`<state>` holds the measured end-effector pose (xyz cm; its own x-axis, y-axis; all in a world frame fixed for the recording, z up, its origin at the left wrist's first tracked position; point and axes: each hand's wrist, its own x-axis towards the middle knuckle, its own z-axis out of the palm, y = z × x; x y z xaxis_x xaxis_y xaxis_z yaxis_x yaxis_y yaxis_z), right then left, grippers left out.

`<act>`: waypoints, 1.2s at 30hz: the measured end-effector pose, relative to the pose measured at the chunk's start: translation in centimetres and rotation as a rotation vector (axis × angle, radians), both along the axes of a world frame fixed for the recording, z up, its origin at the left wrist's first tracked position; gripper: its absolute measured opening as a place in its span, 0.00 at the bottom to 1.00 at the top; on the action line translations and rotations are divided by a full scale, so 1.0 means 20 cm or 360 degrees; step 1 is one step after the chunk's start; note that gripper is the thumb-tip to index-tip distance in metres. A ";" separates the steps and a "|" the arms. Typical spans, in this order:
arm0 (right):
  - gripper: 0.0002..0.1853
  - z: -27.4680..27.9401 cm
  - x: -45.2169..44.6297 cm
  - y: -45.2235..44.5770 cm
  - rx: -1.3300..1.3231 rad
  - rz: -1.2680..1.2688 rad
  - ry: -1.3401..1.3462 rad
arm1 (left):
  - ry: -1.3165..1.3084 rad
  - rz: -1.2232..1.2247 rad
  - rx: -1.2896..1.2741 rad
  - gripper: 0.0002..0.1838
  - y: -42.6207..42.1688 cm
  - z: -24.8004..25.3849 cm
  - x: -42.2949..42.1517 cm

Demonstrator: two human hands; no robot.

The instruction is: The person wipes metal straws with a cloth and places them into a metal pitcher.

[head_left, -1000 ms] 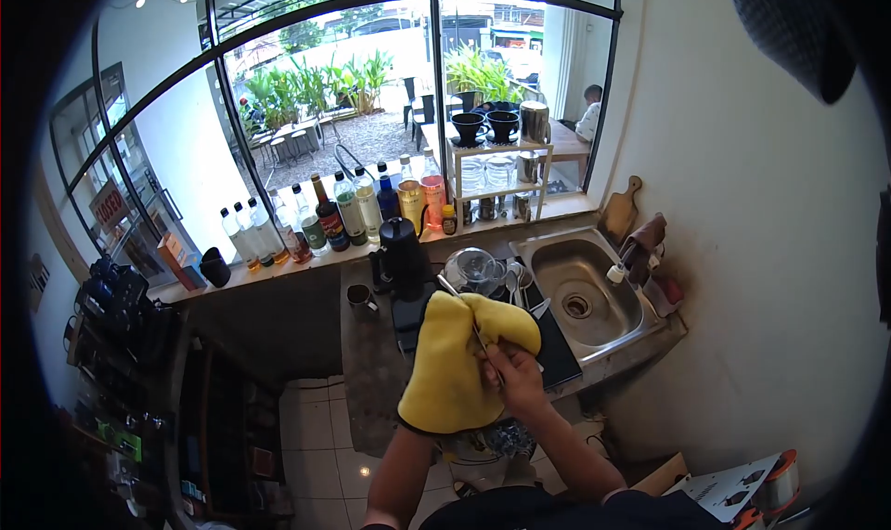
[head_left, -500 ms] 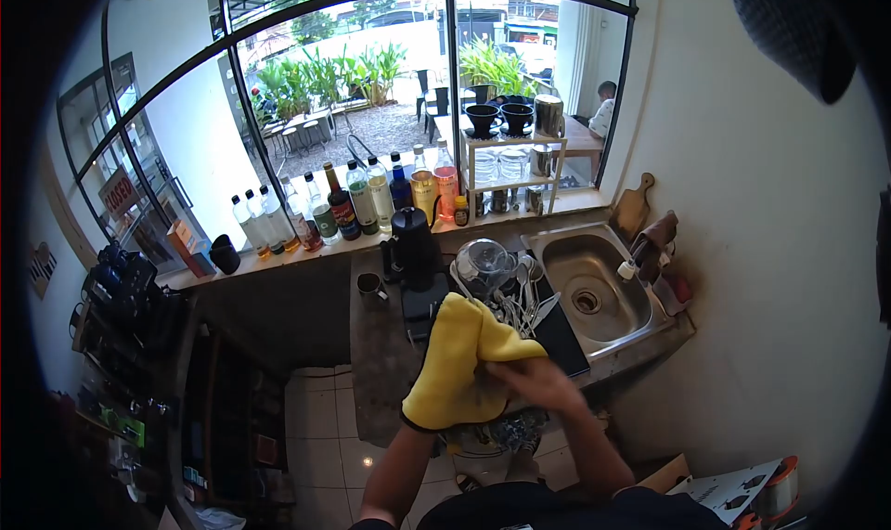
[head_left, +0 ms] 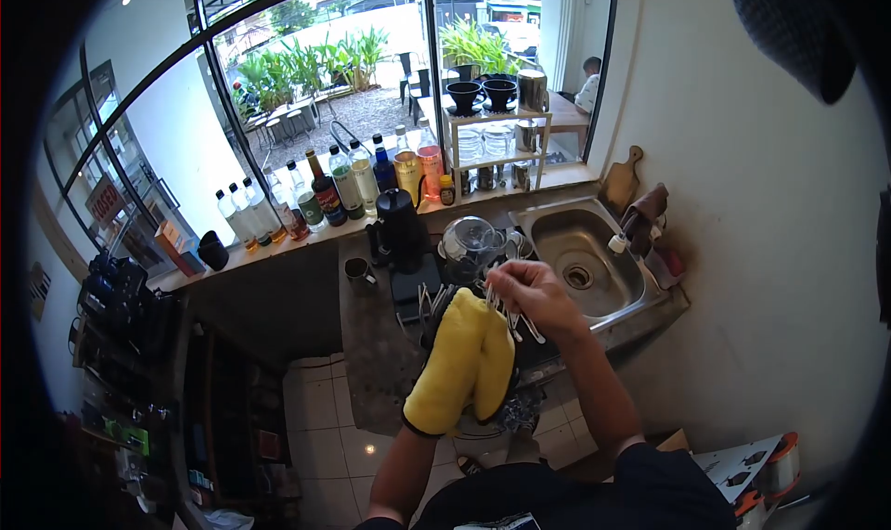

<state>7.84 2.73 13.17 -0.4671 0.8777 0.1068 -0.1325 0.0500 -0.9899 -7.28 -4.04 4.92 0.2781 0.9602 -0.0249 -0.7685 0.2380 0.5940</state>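
Note:
A thick yellow cloth point(head_left: 449, 368) with a dark edge wraps my left hand point(head_left: 416, 445), hiding its fingers; only the wrist and forearm show below it. My right hand point(head_left: 534, 296) is closed in a pinch just beyond the cloth's upper end. Thin metal utensils point(head_left: 490, 294) show at its fingertips; their exact kind cannot be made out. Below and behind this hand lies metal cutlery point(head_left: 529, 329), partly covered by the hand and cloth. A clear rounded glass vessel point(head_left: 471, 239) stands just past the cutlery.
The steel sink point(head_left: 577, 277) is right of the cutlery. A black gooseneck kettle point(head_left: 397, 219) and a metal cup point(head_left: 358, 270) stand to the left. Several bottles point(head_left: 325, 196) line the window ledge beside a rack point(head_left: 501, 120) with black drippers. A wooden board point(head_left: 620, 179) leans on the wall.
My right hand has left the cloth's lower right side and moved up and away to the utensils. The cloth's raised fold has dropped alongside my left hand. The view has shifted slightly.

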 end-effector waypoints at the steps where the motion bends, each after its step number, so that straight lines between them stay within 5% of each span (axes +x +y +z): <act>1: 0.10 -0.01 0.00 0.03 -0.0014 -0.0110 0.0097 | -0.0018 -0.0052 0.0042 0.14 0.00 -0.01 0.01; 2: 0.10 -0.03 0.01 0.07 -0.0017 -0.0104 0.0095 | -0.0034 -0.0104 0.0084 0.13 0.00 -0.02 0.02; 4: 0.10 -0.04 0.04 0.15 -0.0160 -0.0200 0.0625 | 0.1038 0.0311 0.0301 0.16 -0.06 0.07 0.09; 5: 0.09 -0.04 0.04 0.16 -0.0269 -0.0197 0.0674 | 0.0740 0.0231 0.0048 0.16 -0.10 0.08 0.11; 9: 0.10 -0.09 0.04 0.16 -0.0245 -0.0137 0.0724 | 0.1044 0.0212 0.0122 0.16 -0.09 0.09 0.11; 12: 0.11 -0.06 0.04 0.10 0.0088 -0.0198 0.0294 | 0.0022 0.0083 -0.0214 0.19 -0.08 0.19 0.10; 14: 0.12 -0.06 0.01 0.05 0.0415 -0.0153 -0.0219 | -0.0029 0.0069 -0.0172 0.19 -0.01 0.20 0.10; 18: 0.09 -0.09 -0.01 0.05 0.0316 -0.0067 0.0109 | 0.0011 0.0079 -0.0045 0.19 0.09 0.22 0.07; 23: 0.09 -0.07 0.02 0.03 0.0439 -0.0017 -0.0020 | 0.0024 0.0069 -0.0029 0.19 0.09 0.21 0.07; 29: 0.09 0.00 0.10 0.19 0.0585 -0.0585 -0.0091 | -0.0176 -0.0111 -0.0131 0.18 0.00 -0.12 0.07; 36: 0.11 0.00 0.05 0.13 0.0674 -0.0352 -0.0343 | -0.0077 -0.0176 -0.0088 0.18 -0.01 -0.07 0.04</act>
